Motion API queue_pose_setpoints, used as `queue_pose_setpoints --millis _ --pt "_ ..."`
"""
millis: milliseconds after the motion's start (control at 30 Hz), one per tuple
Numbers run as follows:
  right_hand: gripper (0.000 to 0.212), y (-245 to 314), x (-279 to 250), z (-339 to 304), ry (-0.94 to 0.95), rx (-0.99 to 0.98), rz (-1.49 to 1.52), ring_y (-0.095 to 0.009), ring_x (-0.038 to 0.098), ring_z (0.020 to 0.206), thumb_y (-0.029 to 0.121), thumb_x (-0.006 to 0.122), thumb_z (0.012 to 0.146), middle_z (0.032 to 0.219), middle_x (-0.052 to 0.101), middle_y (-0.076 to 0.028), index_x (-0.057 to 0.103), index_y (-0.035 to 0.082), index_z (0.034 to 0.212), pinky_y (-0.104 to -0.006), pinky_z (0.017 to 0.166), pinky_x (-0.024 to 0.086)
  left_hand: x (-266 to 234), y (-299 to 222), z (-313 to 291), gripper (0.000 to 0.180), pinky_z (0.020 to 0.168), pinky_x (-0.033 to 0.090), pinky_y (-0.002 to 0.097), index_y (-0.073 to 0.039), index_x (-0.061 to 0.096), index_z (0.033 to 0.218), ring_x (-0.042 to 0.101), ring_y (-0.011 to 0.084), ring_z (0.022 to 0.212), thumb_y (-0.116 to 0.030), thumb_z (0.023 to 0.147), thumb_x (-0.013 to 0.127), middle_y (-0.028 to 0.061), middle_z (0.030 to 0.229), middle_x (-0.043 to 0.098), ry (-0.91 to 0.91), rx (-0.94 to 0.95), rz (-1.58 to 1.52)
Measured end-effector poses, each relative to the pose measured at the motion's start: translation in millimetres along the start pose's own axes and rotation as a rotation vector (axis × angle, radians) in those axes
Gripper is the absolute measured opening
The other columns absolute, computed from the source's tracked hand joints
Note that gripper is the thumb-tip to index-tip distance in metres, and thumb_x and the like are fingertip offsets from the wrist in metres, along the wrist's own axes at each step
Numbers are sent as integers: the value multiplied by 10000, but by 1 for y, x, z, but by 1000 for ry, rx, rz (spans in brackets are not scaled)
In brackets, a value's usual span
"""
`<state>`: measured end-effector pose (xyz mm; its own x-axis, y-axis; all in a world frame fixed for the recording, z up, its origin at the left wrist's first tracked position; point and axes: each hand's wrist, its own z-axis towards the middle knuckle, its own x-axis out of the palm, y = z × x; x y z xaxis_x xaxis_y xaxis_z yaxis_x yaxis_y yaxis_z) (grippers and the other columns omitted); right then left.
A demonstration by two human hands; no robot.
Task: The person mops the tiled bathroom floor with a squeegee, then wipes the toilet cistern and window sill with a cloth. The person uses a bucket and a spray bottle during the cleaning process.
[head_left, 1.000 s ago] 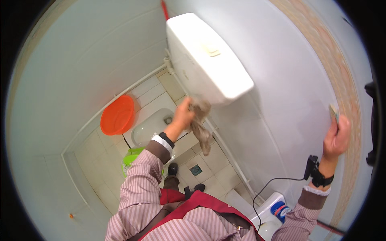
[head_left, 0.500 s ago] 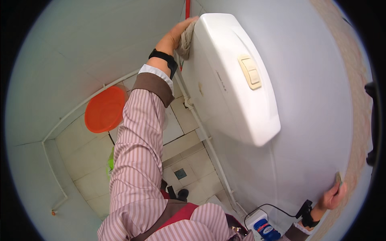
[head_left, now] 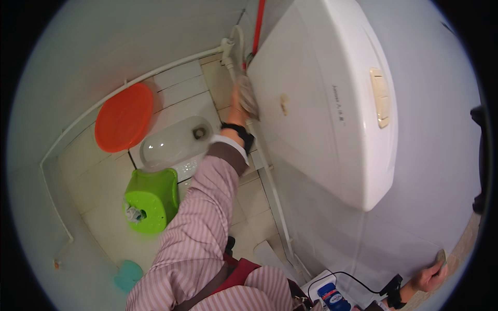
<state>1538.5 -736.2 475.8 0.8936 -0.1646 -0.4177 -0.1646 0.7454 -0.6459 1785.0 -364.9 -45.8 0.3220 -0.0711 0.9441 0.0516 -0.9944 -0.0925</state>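
My left hand point(head_left: 234, 110) presses a greyish cloth point(head_left: 248, 95) against the left side of a white wall-mounted cistern point(head_left: 321, 103), near a brown spot on its surface. A black wristband and a striped sleeve run back from that hand. The cistern has a cream flush button point(head_left: 380, 97) on its face. My right hand point(head_left: 426, 277) is low at the right rim, against the wall, with its fingers around a small flat grey object point(head_left: 441, 256).
Below lie a white squat toilet pan point(head_left: 174, 142), an orange basin point(head_left: 123, 117), a green bin point(head_left: 150, 197) and a teal object point(head_left: 128, 274). A white pipe point(head_left: 275, 199) runs down from the cistern; a red pipe point(head_left: 258, 26) goes up. A blue-labelled bottle point(head_left: 332, 296) stands below.
My left hand with the cloth has moved from the cistern's underside, past its far upper end, onto its left side. The view has tilted down toward the floor. My right hand stays on the wall.
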Motion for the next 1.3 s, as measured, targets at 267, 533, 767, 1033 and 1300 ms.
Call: queue_pose_setpoints --millis 267,533,767,1033,1300 --pt "80 6 0 9 25 -27 146 -227 599 653 -11 537 827 790 613 -144 508 -66 879 -283 580 509 -16 75 -70 583 865 385 330 -38 394 1218 485 219 998 -390 788 570 79 1115 508 -304 121 116" --pt "69 1 4 4 16 12 166 -212 593 677 -3 536 830 816 609 -129 531 -58 872 -276 584 498 16 137 -218 568 763 446 348 -20 392 1168 524 251 934 -321 746 626 120 1076 520 -202 -246 382" --pt "110 -2 4 1 46 27 171 -226 566 688 -13 580 799 811 583 -129 543 -45 898 -295 623 480 51 69 -230 538 714 466 419 49 442 945 567 353 889 -233 581 721 253 898 577 -99 -187 1746" --pt "98 -5 5 -3 -23 33 165 -246 533 650 -9 589 792 778 558 -127 546 -45 873 -300 574 449 75 -13 -209 494 663 464 385 22 440 998 571 341 788 -406 782 557 190 850 590 5 148 2237" --pt "97 -5 4 -5 1 35 168 -231 529 637 -12 583 796 771 559 -118 538 -33 880 -295 553 438 119 -16 -161 279 644 447 402 -99 581 943 557 335 771 -327 785 549 108 852 605 -49 715 1824"
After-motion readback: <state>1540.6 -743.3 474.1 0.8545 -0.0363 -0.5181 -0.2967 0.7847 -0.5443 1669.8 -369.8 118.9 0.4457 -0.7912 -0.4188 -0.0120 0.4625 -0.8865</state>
